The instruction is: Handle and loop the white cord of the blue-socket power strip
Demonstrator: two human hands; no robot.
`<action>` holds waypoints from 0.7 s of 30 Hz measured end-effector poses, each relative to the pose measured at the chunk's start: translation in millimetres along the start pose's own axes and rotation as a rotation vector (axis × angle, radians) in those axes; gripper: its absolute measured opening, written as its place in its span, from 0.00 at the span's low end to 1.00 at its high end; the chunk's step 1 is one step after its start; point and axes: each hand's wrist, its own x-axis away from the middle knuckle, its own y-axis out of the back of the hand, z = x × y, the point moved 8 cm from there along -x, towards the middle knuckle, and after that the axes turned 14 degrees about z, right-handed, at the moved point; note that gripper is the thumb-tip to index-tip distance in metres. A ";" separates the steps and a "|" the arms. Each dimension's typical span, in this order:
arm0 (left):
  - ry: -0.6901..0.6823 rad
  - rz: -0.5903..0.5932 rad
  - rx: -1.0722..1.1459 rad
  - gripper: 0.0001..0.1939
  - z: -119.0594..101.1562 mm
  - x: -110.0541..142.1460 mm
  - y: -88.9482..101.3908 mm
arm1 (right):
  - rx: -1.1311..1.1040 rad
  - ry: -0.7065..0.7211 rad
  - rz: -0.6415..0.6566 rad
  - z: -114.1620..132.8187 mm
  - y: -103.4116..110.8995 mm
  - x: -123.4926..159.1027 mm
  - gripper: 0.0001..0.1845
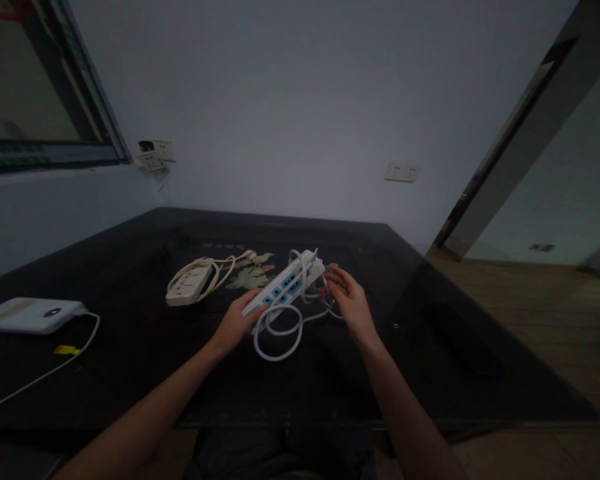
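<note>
Black, glossy-topped table. Long white plastic power strip with blue socket faces held above it, slanting, far end to the right. Left hand grasping the strip's near end, thumb on the socket face. Right hand at the strip's far end, fingers bent beside it; cannot tell whether they pinch anything. Round white cord loops down in front of the strip, another turn crossing its far end.

Left of the strip, well apart: flat white box-shaped device, thin white lead at its side, small yellow tag near. Right of the strip, well apart: dark flat oblong object, too dim to identify. Just left of the strip: shorter cream power strip, cream cord wound around it. Beyond the strip, to its right: white double wall socket on the pale wall.
</note>
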 end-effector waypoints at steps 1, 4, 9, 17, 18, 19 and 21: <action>0.004 -0.009 0.035 0.23 2.0 -0.2 0.6 | -0.005 -0.014 0.025 -2.7 -3.9 -0.1 0.25; 0.022 0.017 0.083 0.22 3.0 -0.9 -2.8 | 0.019 -0.026 0.082 -6.2 -20.0 0.2 0.23; 0.066 -0.017 0.138 0.22 -0.7 1.1 -4.8 | 0.108 -0.039 0.203 -16.1 -53.7 1.2 0.22; 0.130 -0.290 0.264 0.32 25.9 2.6 27.5 | 0.265 -0.093 0.292 -38.3 -42.2 7.8 0.19; 0.140 -0.304 0.266 0.36 28.7 2.3 30.1 | 0.278 -0.101 0.307 -40.8 -39.5 8.1 0.19; 0.133 -0.301 0.268 0.39 29.5 1.3 31.0 | 0.288 -0.108 0.322 -42.7 -38.0 8.7 0.19; 0.076 -0.279 0.272 0.41 26.3 -1.1 30.7 | 0.302 -0.111 0.353 -43.4 -37.6 11.6 0.22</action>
